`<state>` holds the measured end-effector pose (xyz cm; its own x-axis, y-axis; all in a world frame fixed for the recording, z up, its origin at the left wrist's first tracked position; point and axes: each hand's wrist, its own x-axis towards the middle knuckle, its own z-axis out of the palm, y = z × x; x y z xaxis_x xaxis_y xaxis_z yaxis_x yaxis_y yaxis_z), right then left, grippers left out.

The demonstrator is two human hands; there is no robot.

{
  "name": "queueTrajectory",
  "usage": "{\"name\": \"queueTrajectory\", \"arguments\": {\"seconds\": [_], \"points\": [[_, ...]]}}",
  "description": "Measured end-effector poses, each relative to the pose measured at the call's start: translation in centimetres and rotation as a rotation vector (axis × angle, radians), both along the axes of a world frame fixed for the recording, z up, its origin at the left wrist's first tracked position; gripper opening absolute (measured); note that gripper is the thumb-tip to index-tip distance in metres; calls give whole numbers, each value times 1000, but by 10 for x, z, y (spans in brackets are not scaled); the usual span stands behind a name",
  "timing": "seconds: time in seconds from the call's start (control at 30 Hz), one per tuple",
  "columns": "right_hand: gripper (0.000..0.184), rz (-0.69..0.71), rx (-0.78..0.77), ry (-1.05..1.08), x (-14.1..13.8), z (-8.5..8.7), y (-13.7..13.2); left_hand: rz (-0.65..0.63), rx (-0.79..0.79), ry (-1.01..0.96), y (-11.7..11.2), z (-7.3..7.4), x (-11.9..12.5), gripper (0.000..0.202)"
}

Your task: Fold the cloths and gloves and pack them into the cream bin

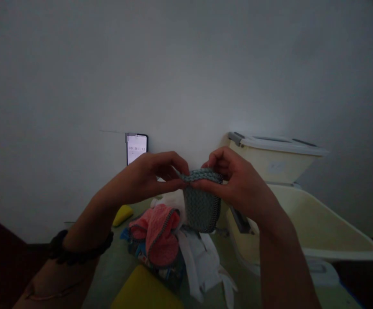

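Two forearms [283, 253] rise nearest; the left hand [156, 174] and right hand [238, 174] pinch a grey-green cloth [201, 206] over the table [107, 266]; a slack pinch could drop it by the pink cloth [160, 236].

knitted cloth [201, 208]: rough, matt | pink cloth [160, 240]: textured fabric (matt too) | lidded box [266, 165]: smooth plastic
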<state>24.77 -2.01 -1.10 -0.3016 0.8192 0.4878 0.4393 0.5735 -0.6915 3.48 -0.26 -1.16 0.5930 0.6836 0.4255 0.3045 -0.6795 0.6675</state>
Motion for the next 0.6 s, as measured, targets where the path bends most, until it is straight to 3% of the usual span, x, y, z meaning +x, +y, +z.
{"name": "queueTrajectory", "arguments": {"seconds": [0.17, 0.3, 0.5, 0.6], "points": [[35, -81, 1, 115, 0, -1, 2, 132, 61, -70, -1, 0, 0, 14], [33, -160, -48, 90, 3, -2, 2, 198, 115, -143, 0, -1, 1, 14], [38, -134, -14, 105, 2, -3, 5, 182, 116, -154, 2, -3, 2, 13], [26, -115, 19, 62, 1, -1, 4, 158, 223, -82, 4, -3, 1, 16]]}}
